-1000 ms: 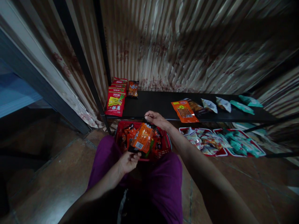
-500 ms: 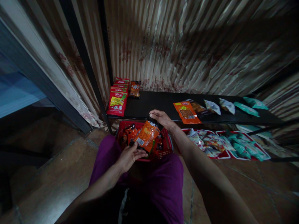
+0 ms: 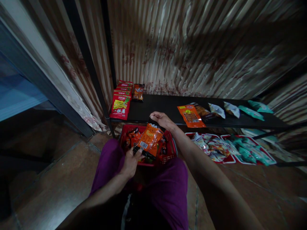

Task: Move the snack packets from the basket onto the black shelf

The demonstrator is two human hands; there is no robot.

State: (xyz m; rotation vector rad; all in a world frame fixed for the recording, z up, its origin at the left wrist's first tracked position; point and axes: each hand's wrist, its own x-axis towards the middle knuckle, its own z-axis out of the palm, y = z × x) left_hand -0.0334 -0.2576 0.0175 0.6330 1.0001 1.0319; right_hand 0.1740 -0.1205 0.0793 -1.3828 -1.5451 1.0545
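Through the head camera I am watching both hands gripping one orange packet (image 3: 150, 139): the left hand (image 3: 130, 163) is pinching its lower left corner, thumb on top, and the right hand (image 3: 163, 120) is closing on its dark upper end. They are holding it, tilted, over the red basket (image 3: 171, 145), my landmark. Purple-clad knees (image 3: 105, 166) are flanking the basket's near side. Just beyond it a black shelf (image 3: 163, 107) is running across, and a black post (image 3: 87, 60) is standing beyond its left corner, so those are bounding the way. A striped curtain (image 3: 168, 41) is hanging farther beyond the basket.

Compared with half a second ago, the left fingers are no longer stretching along the packet's bottom edge; they are curling at the corner, leaving more of that dark edge showing.

Counting on the shelf, beyond the basket and to its left, at least four red packets (image 3: 121, 105) are overlapping beside one small orange bag (image 3: 138, 92). Beyond and to its right are lying one flat orange pouch (image 3: 191, 115), one dark packet (image 3: 202, 110), two white packets (image 3: 216, 110) and two teal packets (image 3: 251, 112). Two filled trays (image 3: 229, 161) are sitting right of the basket. Its own packets are overlapping too much for me to count.
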